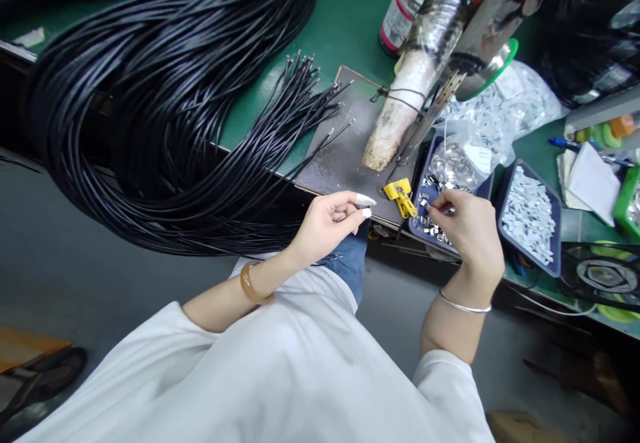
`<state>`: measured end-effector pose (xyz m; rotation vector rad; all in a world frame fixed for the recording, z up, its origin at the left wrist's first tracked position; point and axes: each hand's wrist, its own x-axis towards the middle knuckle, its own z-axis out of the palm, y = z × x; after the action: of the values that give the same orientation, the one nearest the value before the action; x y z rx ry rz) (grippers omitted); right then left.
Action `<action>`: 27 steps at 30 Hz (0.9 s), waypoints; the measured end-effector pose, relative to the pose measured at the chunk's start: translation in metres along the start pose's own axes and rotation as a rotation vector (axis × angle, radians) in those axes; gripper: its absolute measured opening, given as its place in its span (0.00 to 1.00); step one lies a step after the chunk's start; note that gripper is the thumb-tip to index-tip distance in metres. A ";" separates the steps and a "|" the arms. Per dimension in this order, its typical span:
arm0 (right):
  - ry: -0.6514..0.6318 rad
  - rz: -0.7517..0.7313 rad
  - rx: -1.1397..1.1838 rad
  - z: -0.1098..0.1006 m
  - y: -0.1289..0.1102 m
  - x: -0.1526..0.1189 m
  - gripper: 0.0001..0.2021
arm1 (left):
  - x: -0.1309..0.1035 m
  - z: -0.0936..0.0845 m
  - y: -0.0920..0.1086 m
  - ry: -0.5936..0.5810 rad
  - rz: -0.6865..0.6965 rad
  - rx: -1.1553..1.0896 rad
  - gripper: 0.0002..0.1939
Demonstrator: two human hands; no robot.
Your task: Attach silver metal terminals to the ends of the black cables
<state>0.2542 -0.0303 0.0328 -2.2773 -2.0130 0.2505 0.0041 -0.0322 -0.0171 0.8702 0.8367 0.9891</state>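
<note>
White shirt [285,370] closest, left hand [327,224] pinched a wire tip [373,204], right hand [470,226] was at loose metal clips [434,231], its grip unclear.

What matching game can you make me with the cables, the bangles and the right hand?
Things:
1. Cables
2. Left-wrist bangle
3. Right-wrist bangle
4. Right hand

Clues:
A. Silver
B. At a tray of shiny metal pieces
C. Black, in a big bundle
D. Amber-brown

Right pairs: 1-C, 2-D, 3-A, 4-B
</note>
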 end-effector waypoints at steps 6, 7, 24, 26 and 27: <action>0.206 0.045 0.215 0.011 0.005 -0.009 0.05 | 0.005 0.000 0.009 -0.061 -0.029 -0.039 0.09; 0.316 0.052 0.261 0.013 0.004 -0.013 0.05 | 0.006 0.000 0.010 -0.075 -0.035 -0.045 0.09; 0.534 -0.134 0.883 0.052 -0.094 -0.046 0.01 | 0.005 0.010 0.019 -0.124 0.075 0.073 0.07; 0.491 -0.120 0.929 0.053 -0.093 -0.045 0.01 | 0.005 0.011 0.019 -0.117 0.080 0.074 0.06; 0.483 -0.118 0.947 0.053 -0.092 -0.045 0.01 | 0.005 0.011 0.018 -0.113 0.090 0.078 0.06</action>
<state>0.1490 -0.0652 -0.0004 -1.4376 -1.3394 0.4627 0.0093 -0.0247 0.0031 1.0286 0.7486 0.9815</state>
